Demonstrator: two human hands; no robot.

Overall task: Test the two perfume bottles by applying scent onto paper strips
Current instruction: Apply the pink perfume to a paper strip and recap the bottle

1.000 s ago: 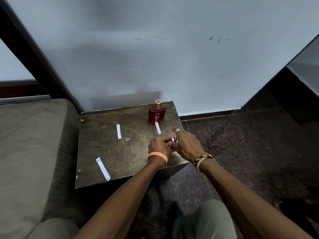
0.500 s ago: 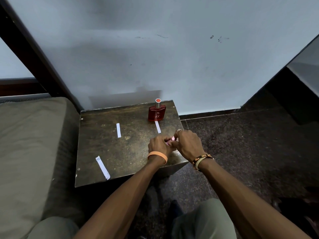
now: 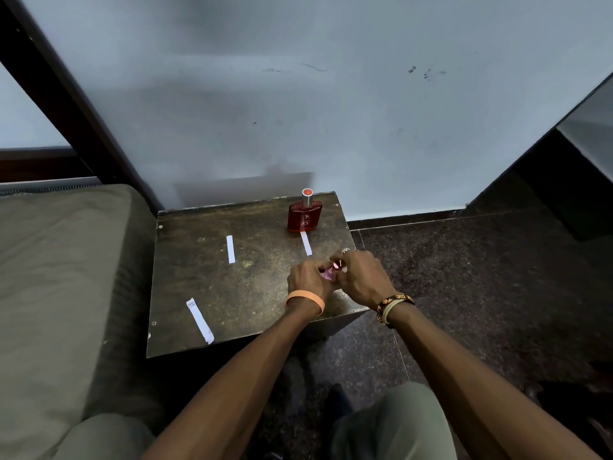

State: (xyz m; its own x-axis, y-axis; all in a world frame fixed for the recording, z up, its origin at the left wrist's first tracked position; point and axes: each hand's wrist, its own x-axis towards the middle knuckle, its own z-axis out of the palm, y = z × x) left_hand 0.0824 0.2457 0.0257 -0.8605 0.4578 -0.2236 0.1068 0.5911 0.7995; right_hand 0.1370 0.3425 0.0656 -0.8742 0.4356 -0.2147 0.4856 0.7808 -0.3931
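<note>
Both hands have crept a bit closer together since before. Left hand [image 3: 306,280] & right hand [image 3: 360,277] both pinch a small pink bottle [image 3: 329,275], near the red bottle [image 3: 304,216]. One paper strip [image 3: 306,243] lies touching the red bottle; 2 more strips lie farther left of it.

A worn side table beside a cushioned seat, against a marked wall.

The dark, scuffed table [image 3: 212,293] stands at the foot of a pale blue-grey wall [image 3: 331,121] with small dark marks at upper right. An olive cushion [image 3: 59,267] lies left of it; speckled dark stone floor [image 3: 464,277] spreads right. A dark wooden beam [image 3: 66,94] slants across the far left.
</note>
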